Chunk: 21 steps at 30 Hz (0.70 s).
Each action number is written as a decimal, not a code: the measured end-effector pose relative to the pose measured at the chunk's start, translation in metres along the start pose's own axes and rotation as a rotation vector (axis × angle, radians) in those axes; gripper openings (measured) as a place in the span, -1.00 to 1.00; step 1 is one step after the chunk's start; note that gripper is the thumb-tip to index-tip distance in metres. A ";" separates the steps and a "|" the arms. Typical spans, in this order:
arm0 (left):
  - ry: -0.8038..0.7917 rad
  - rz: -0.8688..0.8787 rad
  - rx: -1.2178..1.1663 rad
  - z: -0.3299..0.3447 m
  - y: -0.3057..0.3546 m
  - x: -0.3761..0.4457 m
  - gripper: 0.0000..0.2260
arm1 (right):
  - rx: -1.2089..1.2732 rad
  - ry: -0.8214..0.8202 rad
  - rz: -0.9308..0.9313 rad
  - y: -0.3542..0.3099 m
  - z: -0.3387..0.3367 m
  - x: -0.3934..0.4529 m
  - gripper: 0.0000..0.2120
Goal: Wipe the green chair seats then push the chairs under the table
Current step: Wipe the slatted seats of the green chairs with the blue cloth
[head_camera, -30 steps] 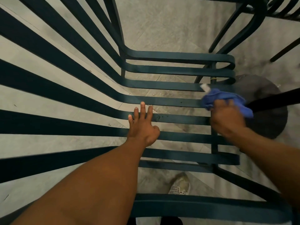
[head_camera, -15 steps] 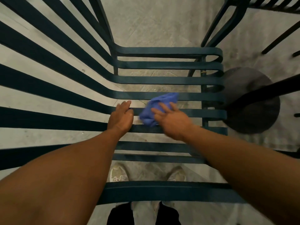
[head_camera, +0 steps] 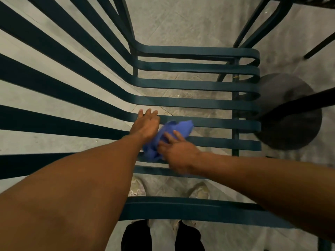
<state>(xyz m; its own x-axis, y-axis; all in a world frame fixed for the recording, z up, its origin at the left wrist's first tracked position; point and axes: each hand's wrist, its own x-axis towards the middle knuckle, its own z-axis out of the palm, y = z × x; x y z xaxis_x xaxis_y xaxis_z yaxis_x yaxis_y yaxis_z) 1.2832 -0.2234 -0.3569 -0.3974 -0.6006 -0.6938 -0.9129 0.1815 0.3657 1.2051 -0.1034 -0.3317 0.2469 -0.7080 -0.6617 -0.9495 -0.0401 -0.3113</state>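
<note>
**Blue cloth pressed to slatted chair seat**

A dark green chair [head_camera: 199,104], seen from directly above, fills the view, its seat made of flat slats with grey floor [head_camera: 181,20] showing through the gaps and its back slats fanning away to the left. A crumpled blue cloth [head_camera: 170,134] lies on the seat's near slats, close to where seat meets back. The right hand [head_camera: 178,151] lies on top of the cloth with fingers spread and fairly straight, pressing it down on the slats rather than clutching it; the hand is blurred. The left hand [head_camera: 146,124] sits just beside the cloth, touching its left edge, fingers extended and flat over a slat, holding nothing. Both bare forearms reach in from the lower corners. Under the seat's front edge, two pale shoes [head_camera: 199,192] stand on the floor. To the right, a round dark table base [head_camera: 290,127] sits just beside the seat's side, with dark legs of other furniture at upper right.
</note>
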 end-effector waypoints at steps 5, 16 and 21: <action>-0.015 -0.060 -0.152 -0.003 -0.001 0.003 -0.58 | -0.186 0.062 -0.276 -0.025 -0.002 0.023 -0.58; -0.136 -0.054 0.269 0.021 0.025 -0.031 -0.21 | -0.179 -0.188 0.161 0.156 0.027 -0.179 -0.64; -0.282 0.067 0.368 0.035 0.102 -0.073 -0.55 | 0.234 -0.001 0.686 0.168 0.034 -0.250 -0.63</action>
<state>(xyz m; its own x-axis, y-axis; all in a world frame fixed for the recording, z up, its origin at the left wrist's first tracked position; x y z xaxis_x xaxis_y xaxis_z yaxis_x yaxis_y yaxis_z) 1.2156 -0.1334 -0.2908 -0.4202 -0.3525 -0.8362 -0.8365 0.5075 0.2065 0.9909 0.0905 -0.2415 -0.3890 -0.5188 -0.7613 -0.8243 0.5650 0.0362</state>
